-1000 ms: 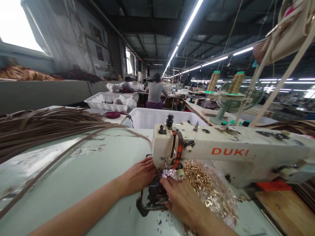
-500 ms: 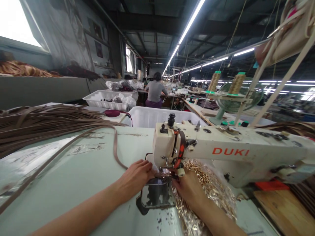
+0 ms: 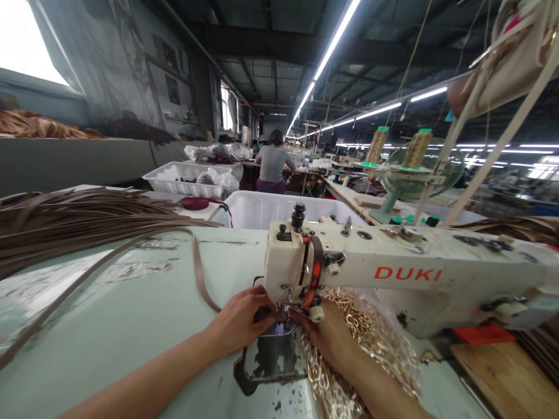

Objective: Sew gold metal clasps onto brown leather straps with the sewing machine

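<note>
A narrow brown strap [image 3: 199, 270] curves across the pale table into my left hand [image 3: 244, 317]. The thumb and fingers of that hand are pinched together on it, just left of the needle area of a white sewing machine [image 3: 283, 262]. My right hand [image 3: 329, 334] reaches under the machine's head from the right, its fingertips bunched close to the presser foot. What those fingers grip is too small and partly hidden to make out. Beneath the right forearm lies a clear plastic bag of gold-coloured metal clasps [image 3: 371, 343].
Many brown straps [image 3: 87, 218] are piled at the left. Behind the machine stands a white plastic bin [image 3: 257, 206]. Thread cones [image 3: 417, 148] rise at the right, above a wooden board [image 3: 502, 369]. A person in grey [image 3: 274, 166] sits farther back.
My left hand's fingers have drawn up from lying flatter into a pinch with the thumb visible. The right fingertips have shifted slightly left beside the presser foot. The view has moved a little.
</note>
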The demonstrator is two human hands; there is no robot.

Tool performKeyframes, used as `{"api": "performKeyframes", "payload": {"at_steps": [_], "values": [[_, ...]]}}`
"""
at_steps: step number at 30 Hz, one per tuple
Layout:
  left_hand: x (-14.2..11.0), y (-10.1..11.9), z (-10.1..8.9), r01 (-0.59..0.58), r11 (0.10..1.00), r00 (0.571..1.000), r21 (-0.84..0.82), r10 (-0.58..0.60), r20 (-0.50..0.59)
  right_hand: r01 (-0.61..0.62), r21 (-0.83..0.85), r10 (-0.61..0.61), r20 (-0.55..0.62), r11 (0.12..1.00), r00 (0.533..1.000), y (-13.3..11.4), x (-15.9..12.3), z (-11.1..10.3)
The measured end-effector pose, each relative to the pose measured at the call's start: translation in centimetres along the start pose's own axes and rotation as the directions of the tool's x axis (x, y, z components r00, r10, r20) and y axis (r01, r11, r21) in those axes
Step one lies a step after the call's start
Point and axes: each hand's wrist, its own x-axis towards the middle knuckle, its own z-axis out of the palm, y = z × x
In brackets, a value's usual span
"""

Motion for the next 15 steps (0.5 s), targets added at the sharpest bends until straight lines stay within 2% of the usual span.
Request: {"api": "performKeyframes", "payload": {"at_steps": [4, 15], "values": [[0.06, -0.08, 0.17, -0.031, 1.000, 1.000, -0.003, 0.031, 0.005, 0.016, 0.036, -0.015, -0.022, 0.999, 1.000, -0.01, 0.07, 0.26], [0.00, -0.52, 0.54, -0.111, 0.993, 0.994, 0.036, 0.112, -0.015, 0.037, -0.044, -0.037, 0.013, 0.998, 0.999, -0.26, 0.12, -0.11]]}}
